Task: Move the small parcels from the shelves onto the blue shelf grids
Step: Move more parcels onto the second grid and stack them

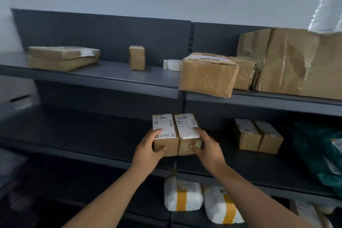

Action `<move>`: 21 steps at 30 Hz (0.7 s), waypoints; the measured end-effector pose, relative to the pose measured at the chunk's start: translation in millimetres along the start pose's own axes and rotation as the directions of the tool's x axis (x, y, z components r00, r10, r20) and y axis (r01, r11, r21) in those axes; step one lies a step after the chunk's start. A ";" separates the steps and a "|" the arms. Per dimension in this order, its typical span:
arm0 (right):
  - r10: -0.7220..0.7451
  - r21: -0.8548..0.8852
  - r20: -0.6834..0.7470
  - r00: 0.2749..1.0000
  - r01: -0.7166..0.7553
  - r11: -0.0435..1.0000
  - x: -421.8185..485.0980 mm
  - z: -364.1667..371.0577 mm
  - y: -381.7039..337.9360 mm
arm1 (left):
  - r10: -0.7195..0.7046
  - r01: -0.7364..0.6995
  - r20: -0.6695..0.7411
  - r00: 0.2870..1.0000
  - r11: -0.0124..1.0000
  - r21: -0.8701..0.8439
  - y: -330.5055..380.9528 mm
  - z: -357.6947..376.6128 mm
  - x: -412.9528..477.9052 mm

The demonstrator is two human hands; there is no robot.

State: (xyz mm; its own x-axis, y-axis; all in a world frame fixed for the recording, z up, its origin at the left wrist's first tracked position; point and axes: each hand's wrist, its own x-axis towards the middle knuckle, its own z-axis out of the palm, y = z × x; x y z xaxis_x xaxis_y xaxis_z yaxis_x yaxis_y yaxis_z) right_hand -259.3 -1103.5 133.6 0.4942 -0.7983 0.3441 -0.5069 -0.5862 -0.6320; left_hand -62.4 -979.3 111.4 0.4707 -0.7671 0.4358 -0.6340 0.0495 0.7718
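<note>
Two small brown parcels with white labels stand side by side on the middle dark grey shelf (92, 146). My left hand (148, 149) grips the left parcel (163, 131), fingers over its top and thumb on its front. My right hand (207, 148) grips the right parcel (186, 129) the same way. Another pair of small parcels (258, 138) sits further right on the same shelf. A small upright parcel (137, 57) stands on the upper shelf. No blue shelf grid is in view.
The upper shelf (111, 77) carries flat stacked boxes (63, 57), a tape roll (174, 65), a medium box (209, 74) and a large dented carton (292, 63). A green bag (322, 153) lies at right. White padded packs with yellow stripes (183, 196) sit on the lower shelf.
</note>
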 end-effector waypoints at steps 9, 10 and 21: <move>-0.235 0.196 0.161 0.959 0.202 0.960 8.0 161.2 -170.1 | -0.207 0.241 -0.277 0.938 0.966 0.095 -87.6 -201.6 -57.6; -0.260 0.221 0.181 0.948 0.219 0.950 6.3 177.1 -189.3 | -0.217 0.263 -0.313 0.925 0.958 0.113 -94.1 -223.1 -66.3; -0.523 0.429 0.328 0.787 0.369 0.825 -27.7 312.3 -378.8 | -0.323 0.489 -0.625 0.711 0.865 0.109 -129.4 -410.3 -167.2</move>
State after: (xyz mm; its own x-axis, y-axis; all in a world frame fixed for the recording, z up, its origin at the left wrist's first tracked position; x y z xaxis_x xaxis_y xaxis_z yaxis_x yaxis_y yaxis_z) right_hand 139.6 -816.2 146.6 0.8856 -0.2763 0.3733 0.0675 -0.7188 -0.6920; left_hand 192.6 -595.0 128.7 0.9229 -0.1614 0.3495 -0.3849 -0.4020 0.8308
